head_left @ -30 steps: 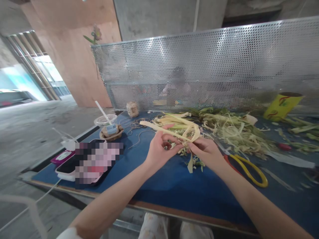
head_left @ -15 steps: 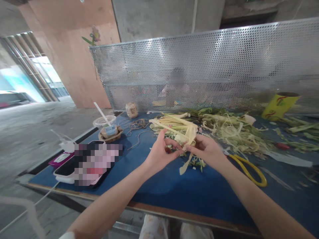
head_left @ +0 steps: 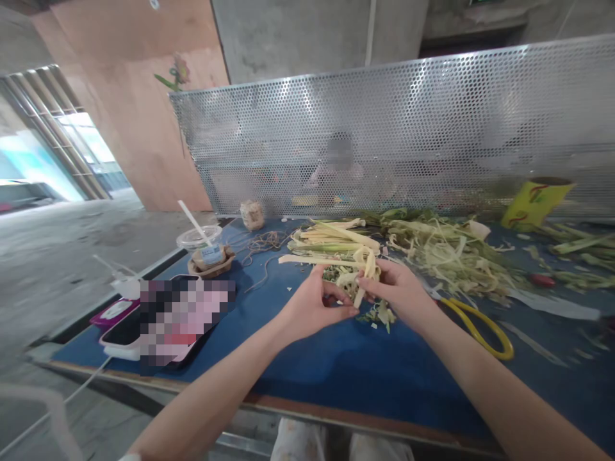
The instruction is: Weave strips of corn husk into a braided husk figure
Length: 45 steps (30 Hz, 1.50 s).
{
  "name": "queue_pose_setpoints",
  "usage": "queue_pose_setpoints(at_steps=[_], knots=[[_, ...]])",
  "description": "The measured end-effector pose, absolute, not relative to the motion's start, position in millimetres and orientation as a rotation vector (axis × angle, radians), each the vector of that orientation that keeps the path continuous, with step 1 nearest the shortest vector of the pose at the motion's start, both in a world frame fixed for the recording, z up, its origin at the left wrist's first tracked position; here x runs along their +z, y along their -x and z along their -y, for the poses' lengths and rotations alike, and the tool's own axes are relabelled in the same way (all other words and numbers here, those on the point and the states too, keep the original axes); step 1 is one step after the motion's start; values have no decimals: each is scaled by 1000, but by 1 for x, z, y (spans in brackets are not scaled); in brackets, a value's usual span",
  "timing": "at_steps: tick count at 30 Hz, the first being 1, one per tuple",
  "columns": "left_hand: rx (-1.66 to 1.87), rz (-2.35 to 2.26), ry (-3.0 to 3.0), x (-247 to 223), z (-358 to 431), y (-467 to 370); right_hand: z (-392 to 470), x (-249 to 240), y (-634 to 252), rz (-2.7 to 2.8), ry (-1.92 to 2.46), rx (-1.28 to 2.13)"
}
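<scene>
A pale yellow plant strip (head_left: 327, 260), folded or knotted near its right end, is held over the middle of the table. My right hand (head_left: 396, 285) pinches the folded part between thumb and fingers. My left hand (head_left: 312, 304) is curved, its thumb and fingertips meeting at the strip's short lower end. The strip's long tail points left, above my left hand. Beneath the hands lies a pile of green and whitish plant scraps (head_left: 379, 317), partly hidden. Just behind is a bundle of pale stalks (head_left: 331, 237).
Yellow-handled scissors (head_left: 480, 326) lie right of my right arm. Shredded leaves (head_left: 442, 250) and a yellow roll (head_left: 538, 202) are farther back. Twine (head_left: 264, 242), a lidded cup (head_left: 209, 250) and a phone (head_left: 148, 314) sit left. A perforated metal screen (head_left: 375, 134) stands behind; a person shows through it.
The strip's long tail has swung down to nearly level. Its lower end, which hung loose below the hands, is now at my left fingertips. Both hands stay in nearly the same place.
</scene>
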State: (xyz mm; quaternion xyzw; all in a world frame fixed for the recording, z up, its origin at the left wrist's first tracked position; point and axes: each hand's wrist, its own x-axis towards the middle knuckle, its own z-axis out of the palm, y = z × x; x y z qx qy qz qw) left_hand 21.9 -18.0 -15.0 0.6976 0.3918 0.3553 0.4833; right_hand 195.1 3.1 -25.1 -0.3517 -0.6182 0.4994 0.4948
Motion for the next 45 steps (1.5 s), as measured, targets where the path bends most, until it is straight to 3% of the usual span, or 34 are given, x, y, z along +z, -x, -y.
queue_pose_setpoints(at_steps=[9,16,22,28,39,45], knots=[[453,-933,-1777,-17,23,-17,-10,-17,-212,1271,772,1115],[214,-732,-1917,-15,17,-7,-3,-14,-211,1495,858,859],[940,-710,-1810,-19,8,-17,15,-3,-201,1867,865,697],[1370,-910,-1935,-19,8,-20,13,-10,-199,1871,877,691],[1395,-925,-2163,-21,9,-19,11,-18,-196,1775,781,888],[1355,-1067,-1794,-19,12,-23,9,-21,-196,1718,924,811]])
